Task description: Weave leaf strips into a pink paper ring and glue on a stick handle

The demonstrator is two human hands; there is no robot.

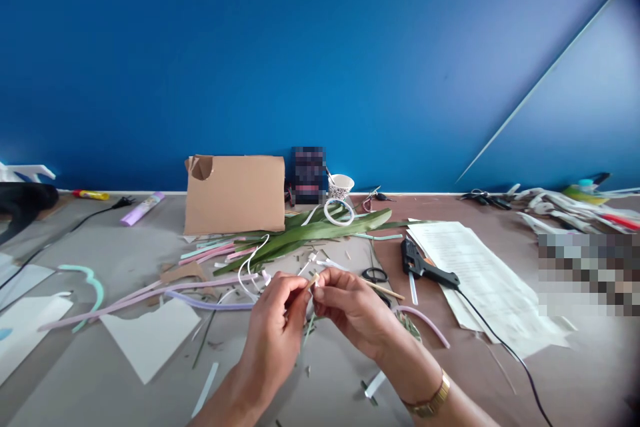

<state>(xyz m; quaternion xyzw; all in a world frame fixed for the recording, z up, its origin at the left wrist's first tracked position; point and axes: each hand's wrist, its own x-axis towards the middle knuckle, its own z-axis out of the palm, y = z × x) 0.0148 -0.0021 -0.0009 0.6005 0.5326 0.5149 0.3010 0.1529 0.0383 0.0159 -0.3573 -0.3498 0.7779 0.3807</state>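
Both my hands meet over the middle of the table. My left hand [277,320] is closed in a pinch on a small thin pale stick [313,278], and my right hand [350,307] pinches the same stick from the other side. A gold watch [431,400] sits on my right wrist. Just beyond my fingers lie long green leaves [310,233], white cord loops [249,267] and pastel paper strips [150,293].
A black glue gun [425,268] with its cable lies right of my hands, beside printed sheets [480,273]. A cardboard box [235,193], a patterned cup [341,185], a white tape ring [339,211] and small scissors [374,274] stand further back. White paper pieces [150,340] lie at the left.
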